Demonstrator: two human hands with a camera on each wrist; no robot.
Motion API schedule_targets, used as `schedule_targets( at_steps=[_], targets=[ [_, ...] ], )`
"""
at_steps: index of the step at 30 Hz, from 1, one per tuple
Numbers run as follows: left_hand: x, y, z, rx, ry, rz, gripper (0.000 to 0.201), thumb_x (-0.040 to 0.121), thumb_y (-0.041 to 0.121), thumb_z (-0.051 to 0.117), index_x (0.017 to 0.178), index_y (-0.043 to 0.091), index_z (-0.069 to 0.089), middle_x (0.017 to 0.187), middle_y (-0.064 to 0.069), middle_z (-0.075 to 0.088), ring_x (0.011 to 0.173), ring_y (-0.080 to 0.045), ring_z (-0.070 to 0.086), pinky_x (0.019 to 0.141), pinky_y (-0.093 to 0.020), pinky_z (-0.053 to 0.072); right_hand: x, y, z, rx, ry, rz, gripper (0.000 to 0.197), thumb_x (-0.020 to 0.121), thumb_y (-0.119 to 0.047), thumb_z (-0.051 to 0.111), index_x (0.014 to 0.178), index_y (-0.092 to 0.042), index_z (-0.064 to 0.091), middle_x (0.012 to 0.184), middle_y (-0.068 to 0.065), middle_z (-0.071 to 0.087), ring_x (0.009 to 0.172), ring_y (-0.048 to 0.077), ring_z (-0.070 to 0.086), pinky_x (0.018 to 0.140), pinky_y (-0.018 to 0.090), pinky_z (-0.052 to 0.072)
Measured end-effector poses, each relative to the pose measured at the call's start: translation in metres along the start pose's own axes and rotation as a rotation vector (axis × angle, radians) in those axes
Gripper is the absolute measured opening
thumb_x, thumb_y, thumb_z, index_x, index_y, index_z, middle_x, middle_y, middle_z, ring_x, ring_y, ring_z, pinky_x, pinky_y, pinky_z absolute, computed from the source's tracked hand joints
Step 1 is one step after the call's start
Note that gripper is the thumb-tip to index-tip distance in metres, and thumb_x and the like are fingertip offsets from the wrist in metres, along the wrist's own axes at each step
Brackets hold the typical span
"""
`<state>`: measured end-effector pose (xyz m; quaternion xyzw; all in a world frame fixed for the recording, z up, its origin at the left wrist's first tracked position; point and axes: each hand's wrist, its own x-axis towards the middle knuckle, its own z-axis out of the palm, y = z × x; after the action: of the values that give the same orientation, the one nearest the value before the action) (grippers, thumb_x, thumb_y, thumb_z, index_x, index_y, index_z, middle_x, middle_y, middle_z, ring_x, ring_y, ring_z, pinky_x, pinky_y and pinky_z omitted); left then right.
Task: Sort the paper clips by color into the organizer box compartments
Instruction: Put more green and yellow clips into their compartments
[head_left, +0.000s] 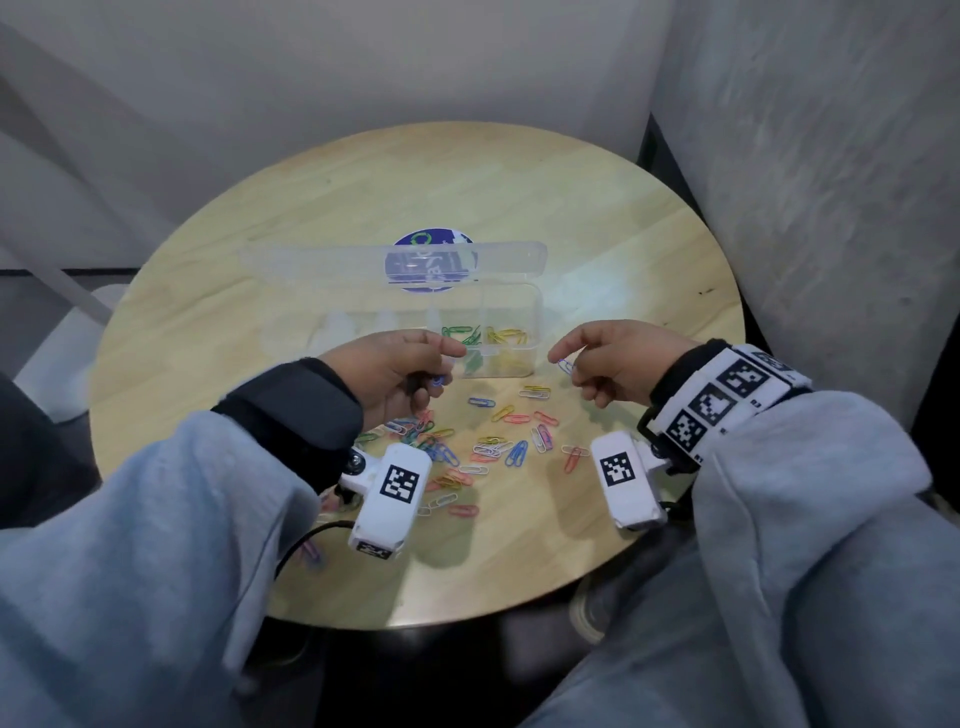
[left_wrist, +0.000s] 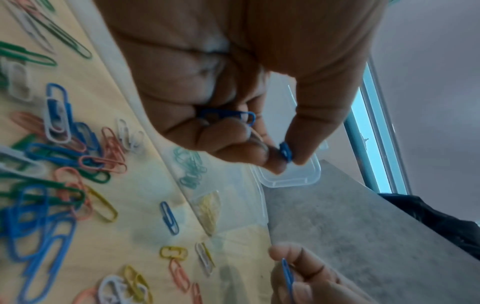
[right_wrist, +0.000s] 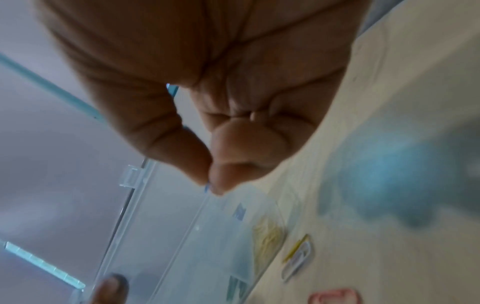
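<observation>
Blue paper clips fill both our hands above the round wooden table (head_left: 597, 218). Our left hand (head_left: 387, 371) pinches one blue clip (left_wrist: 285, 152) between thumb and forefinger, and a second blue clip (left_wrist: 228, 115) sits tucked under its curled fingers; whether more are bunched there we cannot tell. Our right hand (head_left: 618, 364) pinches a single blue clip (head_left: 565, 366) between thumb tip and forefinger, its other fingers folded into the palm.

Nearer us than the two grips, and partly beneath the left wrist, lies the unsorted scatter of clips (head_left: 488, 447): blue, green, yellow, white and salmon pink, overlapping too thickly for a firm count. Just below the right hand's pinch, a yellow and a white clip lie side by side (head_left: 536, 391).

Beyond the fingertips of both hands stands the clear organizer box (head_left: 511, 364), its lid (head_left: 311, 260) open and leaning back. We count two compartments with clips in them: green clips (head_left: 460, 332) in the one just past the left forefinger, and yellow clips (head_left: 506, 336) in the end compartment, between the two hands. Compartments further left look bare as far as the hand lets us see. Behind the lid, one round blue sticker (head_left: 431, 240) shows on the tabletop.
</observation>
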<state>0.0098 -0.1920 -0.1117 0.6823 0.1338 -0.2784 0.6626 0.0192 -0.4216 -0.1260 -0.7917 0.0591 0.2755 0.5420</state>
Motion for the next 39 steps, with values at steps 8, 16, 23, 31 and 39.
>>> schedule_targets(
  at_steps=[8, 16, 23, 31, 39],
  targets=[
    [-0.004, 0.001, -0.007, -0.115, 0.012, -0.113, 0.027, 0.093, 0.005, 0.036, 0.080, 0.009, 0.060, 0.057, 0.000, 0.050, 0.038, -0.006, 0.050, 0.040, -0.011, 0.040, 0.002, -0.003, 0.006, 0.032, -0.026, 0.115, 0.034, 0.089, 0.006, 0.025, 0.065, -0.007, 0.046, 0.059, 0.009, 0.038, 0.050, 0.019, 0.037, 0.043, 0.022, 0.032],
    [0.002, 0.000, -0.006, 0.667, 0.109, -0.071, 0.013, 0.088, 0.013, 0.054, 0.076, 0.014, 0.055, 0.061, 0.002, 0.044, 0.050, -0.011, 0.035, 0.044, -0.019, 0.029, 0.002, -0.003, 0.020, -0.252, -0.076, 0.108, 0.018, 0.087, -0.004, 0.043, 0.073, -0.012, 0.050, 0.069, 0.007, 0.052, 0.058, 0.021, 0.050, 0.043, 0.021, 0.041],
    [-0.002, -0.011, 0.006, 1.229, -0.027, 0.022, 0.024, 0.077, 0.009, 0.060, 0.076, 0.032, 0.057, 0.059, 0.008, 0.044, 0.054, -0.010, 0.042, 0.055, -0.022, 0.033, -0.002, -0.006, 0.040, -0.560, -0.162, 0.087, 0.027, 0.077, 0.002, 0.061, 0.067, -0.022, 0.057, 0.062, 0.001, 0.050, 0.054, 0.015, 0.052, 0.045, 0.023, 0.051],
    [0.007, -0.018, 0.007, 1.497, -0.096, 0.047, 0.026, 0.077, 0.015, 0.064, 0.099, 0.028, 0.064, 0.067, 0.012, 0.042, 0.075, -0.014, 0.046, 0.052, -0.020, 0.031, 0.002, -0.007, 0.062, -1.026, -0.198, -0.027, 0.021, 0.077, -0.010, 0.061, 0.080, -0.030, 0.055, 0.079, -0.007, 0.058, 0.061, 0.012, 0.052, 0.049, 0.019, 0.037],
    [0.016, -0.026, 0.010, 1.553, -0.142, 0.059, 0.013, 0.080, 0.029, 0.069, 0.087, 0.029, 0.059, 0.071, 0.010, 0.043, 0.080, -0.015, 0.046, 0.051, -0.020, 0.029, 0.013, -0.006, 0.069, -1.141, -0.239, -0.093, 0.019, 0.080, -0.012, 0.064, 0.074, -0.024, 0.050, 0.095, -0.001, 0.059, 0.089, 0.020, 0.056, 0.056, 0.023, 0.037]
  ],
)
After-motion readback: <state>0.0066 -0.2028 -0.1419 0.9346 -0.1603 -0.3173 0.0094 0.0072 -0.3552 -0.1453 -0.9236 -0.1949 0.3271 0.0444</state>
